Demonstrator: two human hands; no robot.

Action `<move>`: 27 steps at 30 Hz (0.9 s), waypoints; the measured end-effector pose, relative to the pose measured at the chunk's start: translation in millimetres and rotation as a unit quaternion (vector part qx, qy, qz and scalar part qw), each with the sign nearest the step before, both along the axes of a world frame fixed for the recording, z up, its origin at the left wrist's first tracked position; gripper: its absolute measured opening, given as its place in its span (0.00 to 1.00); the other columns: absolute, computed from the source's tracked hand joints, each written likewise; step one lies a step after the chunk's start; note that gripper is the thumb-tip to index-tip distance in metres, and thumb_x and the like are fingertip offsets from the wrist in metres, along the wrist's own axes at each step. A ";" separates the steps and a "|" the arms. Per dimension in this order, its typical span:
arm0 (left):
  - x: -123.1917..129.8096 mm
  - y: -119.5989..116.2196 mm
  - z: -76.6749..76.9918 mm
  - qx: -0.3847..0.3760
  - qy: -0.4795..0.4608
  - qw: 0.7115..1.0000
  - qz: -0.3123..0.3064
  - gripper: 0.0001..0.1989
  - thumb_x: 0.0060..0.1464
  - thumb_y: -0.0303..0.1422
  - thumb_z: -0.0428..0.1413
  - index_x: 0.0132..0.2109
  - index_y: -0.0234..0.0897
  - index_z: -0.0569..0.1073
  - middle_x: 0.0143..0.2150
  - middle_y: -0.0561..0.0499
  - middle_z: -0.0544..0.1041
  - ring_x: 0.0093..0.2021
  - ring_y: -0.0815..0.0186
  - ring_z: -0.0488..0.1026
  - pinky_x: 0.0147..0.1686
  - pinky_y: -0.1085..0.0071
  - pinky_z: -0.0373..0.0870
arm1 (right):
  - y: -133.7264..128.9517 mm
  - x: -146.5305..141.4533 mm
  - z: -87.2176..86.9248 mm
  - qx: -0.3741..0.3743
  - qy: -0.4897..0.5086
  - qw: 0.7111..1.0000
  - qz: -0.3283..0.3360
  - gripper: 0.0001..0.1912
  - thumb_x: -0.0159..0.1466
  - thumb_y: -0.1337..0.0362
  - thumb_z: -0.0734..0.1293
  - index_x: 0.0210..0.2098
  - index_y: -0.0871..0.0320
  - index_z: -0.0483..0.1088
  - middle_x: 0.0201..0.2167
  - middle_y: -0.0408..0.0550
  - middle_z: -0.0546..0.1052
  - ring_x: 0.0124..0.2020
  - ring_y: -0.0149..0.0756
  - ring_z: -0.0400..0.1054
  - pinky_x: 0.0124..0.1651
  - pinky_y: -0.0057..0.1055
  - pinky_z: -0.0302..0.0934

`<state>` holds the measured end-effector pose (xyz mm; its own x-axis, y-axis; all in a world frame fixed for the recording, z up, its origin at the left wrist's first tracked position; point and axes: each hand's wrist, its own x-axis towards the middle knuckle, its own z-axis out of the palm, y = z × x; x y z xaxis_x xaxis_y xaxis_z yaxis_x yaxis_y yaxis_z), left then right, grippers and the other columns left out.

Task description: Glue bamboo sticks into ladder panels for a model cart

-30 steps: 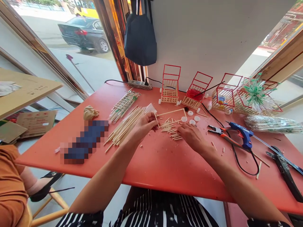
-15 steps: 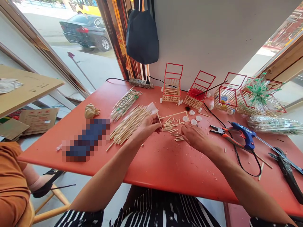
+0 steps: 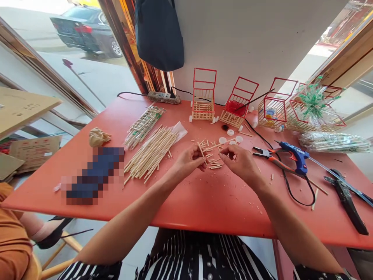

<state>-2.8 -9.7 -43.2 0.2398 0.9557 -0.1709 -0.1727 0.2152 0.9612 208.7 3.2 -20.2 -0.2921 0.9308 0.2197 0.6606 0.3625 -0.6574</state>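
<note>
My left hand (image 3: 194, 160) is closed on a thin wooden stick frame (image 3: 201, 151), whose one short side stands up from the fingers. A long side of that frame runs toward my right hand. My right hand (image 3: 237, 160) is just right of it, thumb and fingertips pinched together; whatever is between them is too small to make out. Short cut sticks (image 3: 216, 165) lie on the red table (image 3: 186, 202) under and between the hands. White round caps (image 3: 222, 140) lie just beyond. Left of my left hand is a bundle of long wooden sticks (image 3: 153, 153).
Little stick carts with red handles (image 3: 204, 95) line the back. To the right lie pliers (image 3: 274, 157), a blue glue gun (image 3: 300, 155) with its cable, and a black tool (image 3: 346, 202). A power strip (image 3: 164, 97) sits at the back. Another person's orange clothing (image 3: 14, 233) shows at left.
My right hand has risen from the short cut sticks toward the frame, its fingers now pinched. The frame in my left hand has turned and shows more edge-on. The whole view has shifted slightly.
</note>
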 end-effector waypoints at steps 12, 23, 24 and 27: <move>9.3 -6.1 2.6 -0.021 -0.013 1.000 -0.002 0.09 0.50 0.20 0.60 0.38 0.32 0.71 0.28 0.53 0.79 0.25 0.69 0.77 0.27 0.73 0.78 | -1.5 -2.4 -7.6 -0.043 -0.021 0.998 -0.041 0.08 0.65 0.62 0.68 0.31 0.57 0.78 0.29 0.46 0.81 0.26 0.32 0.67 0.34 0.31 0.60; 11.5 -6.4 3.7 -0.020 -0.004 1.000 -0.008 0.08 0.53 0.20 0.60 0.38 0.33 0.70 0.27 0.53 0.79 0.24 0.70 0.77 0.26 0.73 0.78 | 1.5 -3.1 -9.0 -0.061 -0.031 0.996 -0.050 0.09 0.63 0.61 0.68 0.29 0.57 0.77 0.22 0.43 0.76 0.24 0.32 0.64 0.33 0.31 0.57; 11.4 -6.6 3.6 -0.019 -0.004 1.000 -0.008 0.08 0.53 0.20 0.60 0.38 0.33 0.70 0.27 0.53 0.79 0.24 0.70 0.77 0.26 0.73 0.78 | 1.4 -2.9 -9.2 -0.058 -0.028 0.997 -0.048 0.09 0.63 0.61 0.68 0.29 0.57 0.77 0.23 0.44 0.76 0.24 0.32 0.64 0.33 0.31 0.57; 10.9 -7.3 4.2 -0.020 -0.002 1.000 -0.009 0.08 0.53 0.20 0.60 0.39 0.33 0.71 0.28 0.53 0.79 0.24 0.70 0.77 0.26 0.73 0.78 | 0.8 -2.6 -9.8 -0.055 -0.025 0.997 -0.045 0.09 0.63 0.61 0.68 0.30 0.57 0.77 0.23 0.44 0.77 0.24 0.32 0.64 0.34 0.31 0.58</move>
